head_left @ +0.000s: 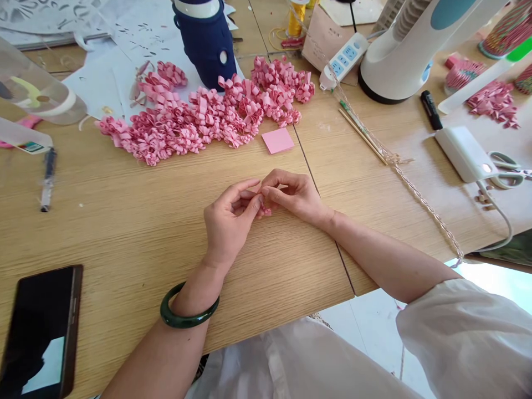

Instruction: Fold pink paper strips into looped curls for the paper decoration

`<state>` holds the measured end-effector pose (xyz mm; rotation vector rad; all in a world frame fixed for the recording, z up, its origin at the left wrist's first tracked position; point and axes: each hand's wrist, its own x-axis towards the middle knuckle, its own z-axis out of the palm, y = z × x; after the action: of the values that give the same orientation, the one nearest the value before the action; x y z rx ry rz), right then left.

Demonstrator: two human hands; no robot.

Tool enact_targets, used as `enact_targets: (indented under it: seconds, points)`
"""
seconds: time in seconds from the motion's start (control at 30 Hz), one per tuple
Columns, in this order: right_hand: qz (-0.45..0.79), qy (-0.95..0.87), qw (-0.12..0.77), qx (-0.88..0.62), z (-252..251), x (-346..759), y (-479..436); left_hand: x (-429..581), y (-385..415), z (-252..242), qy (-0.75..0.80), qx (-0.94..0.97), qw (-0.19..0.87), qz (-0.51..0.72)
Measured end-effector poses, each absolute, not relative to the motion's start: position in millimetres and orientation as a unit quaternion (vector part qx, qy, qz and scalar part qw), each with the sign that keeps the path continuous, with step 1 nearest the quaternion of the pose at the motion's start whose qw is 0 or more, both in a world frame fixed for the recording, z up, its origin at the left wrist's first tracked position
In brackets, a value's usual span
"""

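Above the wooden table (137, 221), my two hands meet and pinch at a small pink looped paper piece (264, 211). My left hand (230, 219), with a dark green bangle on its wrist, closes thumb and fingers on it. The fingertips of my right hand (293, 194) are pinched together right at the piece's upper side; what exactly lies between them is too small to make out. Most of the piece is hidden by my fingers. Just beyond lie a long heap of pink paper loops (203, 122) and a square pink paper pad (277, 141).
A dark blue bottle (208, 44) stands behind the heap. Right of it are a power strip (344, 60), a white appliance base (394, 66), a braided cord (428, 205), a white box (465, 152) and scissors (509, 169). A phone (41, 327) and pen (48, 180) lie left.
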<state>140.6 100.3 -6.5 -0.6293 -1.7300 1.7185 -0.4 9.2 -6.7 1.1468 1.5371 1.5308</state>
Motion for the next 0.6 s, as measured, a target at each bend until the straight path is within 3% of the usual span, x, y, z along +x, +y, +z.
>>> enact_targets:
  seconds: [0.33,0.6]
  points:
    - [0.704,-0.662,0.176,-0.189,-3,150,124,-1,7,-8,0.574,0.434,0.394,0.572]
    - [0.686,-0.638,0.265,-0.23,-5,145,114,0,9,-4,0.561,0.436,0.392,0.585]
